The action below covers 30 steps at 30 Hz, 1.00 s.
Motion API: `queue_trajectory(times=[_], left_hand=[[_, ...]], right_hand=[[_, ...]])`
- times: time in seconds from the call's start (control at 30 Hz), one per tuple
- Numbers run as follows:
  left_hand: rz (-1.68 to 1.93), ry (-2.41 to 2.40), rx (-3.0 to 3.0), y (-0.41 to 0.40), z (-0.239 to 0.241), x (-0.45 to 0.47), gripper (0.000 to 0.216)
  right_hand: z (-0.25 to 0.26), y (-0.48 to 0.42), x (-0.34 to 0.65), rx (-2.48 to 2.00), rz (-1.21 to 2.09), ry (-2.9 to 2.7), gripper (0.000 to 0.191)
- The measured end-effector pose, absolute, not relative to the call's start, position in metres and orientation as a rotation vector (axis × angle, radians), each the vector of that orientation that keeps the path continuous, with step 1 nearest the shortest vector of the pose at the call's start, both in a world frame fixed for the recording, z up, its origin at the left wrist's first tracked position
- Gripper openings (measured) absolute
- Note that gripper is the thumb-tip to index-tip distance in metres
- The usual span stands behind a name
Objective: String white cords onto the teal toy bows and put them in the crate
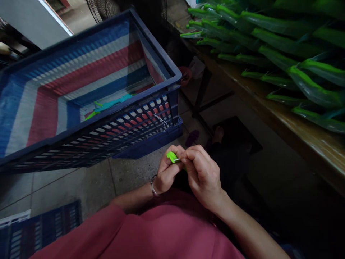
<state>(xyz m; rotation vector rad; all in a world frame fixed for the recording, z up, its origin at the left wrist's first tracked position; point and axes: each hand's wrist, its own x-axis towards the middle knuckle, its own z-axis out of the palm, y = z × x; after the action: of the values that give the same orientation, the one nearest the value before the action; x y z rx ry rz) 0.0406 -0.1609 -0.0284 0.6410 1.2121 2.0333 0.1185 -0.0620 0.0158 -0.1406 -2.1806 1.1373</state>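
Note:
Just in front of my body, my left hand [166, 173] is closed around a small bright green plastic piece [171, 157]. A thin, pale, rod-like part [176, 160] sticks out from the green piece toward the right. My right hand [202, 172] pinches at the end of that thin part, thumb and forefinger pressed together, and the two hands touch or nearly touch. What exactly sits between the right fingertips is too small to make out. Most of the green piece is hidden by the left fingers.
Left and ahead stands a dark blue plastic crate [88, 144] lined with striped sheeting, holding a few teal and green pieces [113, 103]. On the right, a wooden table [250, 86] bears many green items in clear wrapping [312, 84]. Another blue crate [45, 226] lies lower left.

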Motion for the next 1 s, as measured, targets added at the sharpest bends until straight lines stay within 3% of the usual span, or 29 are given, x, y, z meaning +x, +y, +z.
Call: queue_trajectory(times=[0.43,0.83,1.0], left_hand=[[2.038,1.099,0.661,-0.158,-0.030,0.040,0.012],[1.986,1.283,0.682,-0.158,-0.033,0.041,0.017],[1.901,1.498,0.865,-0.159,-0.032,0.035,0.013]], right_hand=[[0.019,-0.061,0.121,-0.123,1.169,-2.175,0.016],[0.012,-0.063,0.120,-0.035,1.084,-2.233,0.015],[0.005,-0.060,0.118,0.024,0.949,-2.248,0.026]])
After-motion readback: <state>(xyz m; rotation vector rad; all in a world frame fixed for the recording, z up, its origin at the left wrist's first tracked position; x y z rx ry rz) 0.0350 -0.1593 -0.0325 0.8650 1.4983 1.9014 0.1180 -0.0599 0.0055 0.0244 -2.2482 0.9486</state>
